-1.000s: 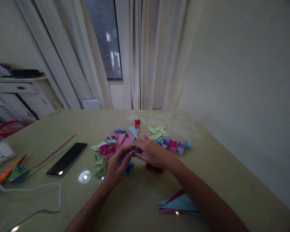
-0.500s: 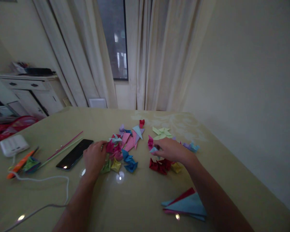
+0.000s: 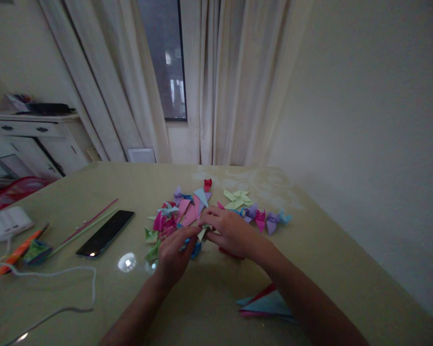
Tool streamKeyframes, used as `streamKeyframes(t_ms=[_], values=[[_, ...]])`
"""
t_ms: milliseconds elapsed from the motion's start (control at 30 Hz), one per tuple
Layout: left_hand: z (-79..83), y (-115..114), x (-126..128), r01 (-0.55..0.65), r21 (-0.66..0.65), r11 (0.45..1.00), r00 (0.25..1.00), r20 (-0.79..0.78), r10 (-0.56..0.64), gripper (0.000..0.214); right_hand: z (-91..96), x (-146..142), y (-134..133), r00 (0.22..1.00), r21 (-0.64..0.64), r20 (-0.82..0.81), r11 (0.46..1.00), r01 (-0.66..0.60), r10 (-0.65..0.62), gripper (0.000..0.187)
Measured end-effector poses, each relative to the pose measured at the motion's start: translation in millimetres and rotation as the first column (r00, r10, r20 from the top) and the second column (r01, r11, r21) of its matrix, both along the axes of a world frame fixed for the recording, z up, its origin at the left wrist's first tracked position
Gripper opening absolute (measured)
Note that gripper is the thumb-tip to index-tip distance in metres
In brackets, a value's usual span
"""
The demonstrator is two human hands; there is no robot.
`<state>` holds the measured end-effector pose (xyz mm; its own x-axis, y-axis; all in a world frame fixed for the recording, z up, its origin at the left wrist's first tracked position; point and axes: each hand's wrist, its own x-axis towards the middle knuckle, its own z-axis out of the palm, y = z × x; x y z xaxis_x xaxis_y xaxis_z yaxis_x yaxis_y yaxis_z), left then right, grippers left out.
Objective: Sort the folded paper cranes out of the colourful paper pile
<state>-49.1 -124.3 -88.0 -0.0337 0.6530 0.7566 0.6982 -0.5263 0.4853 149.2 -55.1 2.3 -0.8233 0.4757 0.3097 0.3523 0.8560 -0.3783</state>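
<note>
The right hand [image 3: 231,230] and the left hand [image 3: 176,250] met low over the middle of the desk [image 3: 202,312], with a small piece of pale green folded paper [image 3: 202,233] between their fingertips. The right fingers were curled and grasping that piece, which was partly hidden by them. The left index finger reached its left edge; whether the left thumb and finger pinched it could not be told.

Behind and left of the hands lay a loose cluster: magenta folded paper [image 3: 164,225], pink paper strips [image 3: 191,214], a light blue paper triangle [image 3: 201,195] and, at the far end, a red folded piece [image 3: 208,184]. Green folded pieces [image 3: 153,252] lay just left of the left hand, and a blue folded piece [image 3: 197,250] showed partly behind it. Beyond the right hand lay a pale green paper star [image 3: 237,198], and a row of purple, magenta and light blue folded pieces [image 3: 272,222] ran off to the right. Red folded paper [image 3: 232,253] peeked out below the right hand. Nearer, a stack of long folded papers [image 3: 269,305] lay partly behind the right forearm.

Well to the left were a black phone [image 3: 106,234], a magenta stick [image 3: 94,220] and a white cable [image 3: 57,274].
</note>
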Motion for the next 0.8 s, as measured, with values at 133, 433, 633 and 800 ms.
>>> streamKeyframes(t_ms=[133, 433, 633, 800], values=[[-1.1, 6, -4, 0.053, -0.130, 0.990, 0.997, 0.057, -0.046, 0.022, -5.0, 2, 7, 0.994, 0.030, 0.099, 0.998, 0.050, -0.053, 0.007], [-17.3, 38, -39, -0.318, -0.377, 0.870, 0.862, -0.497, 0.100, 0.037, -11.1, 7, 13, 0.950, 0.053, 0.275, 0.989, 0.135, -0.144, 0.014], [-10.5, 33, -35, -0.418, -0.407, 0.812, 0.745, -0.665, 0.049, 0.028, -15.2, 12, 13, 0.911, 0.017, 0.380, 0.986, 0.165, -0.159, 0.019], [0.6, 33, -29, -0.531, -0.379, 0.758, 0.695, -0.707, 0.134, 0.028, -8.7, 12, 13, 0.941, -0.013, 0.308, 0.989, 0.150, -0.139, 0.022]])
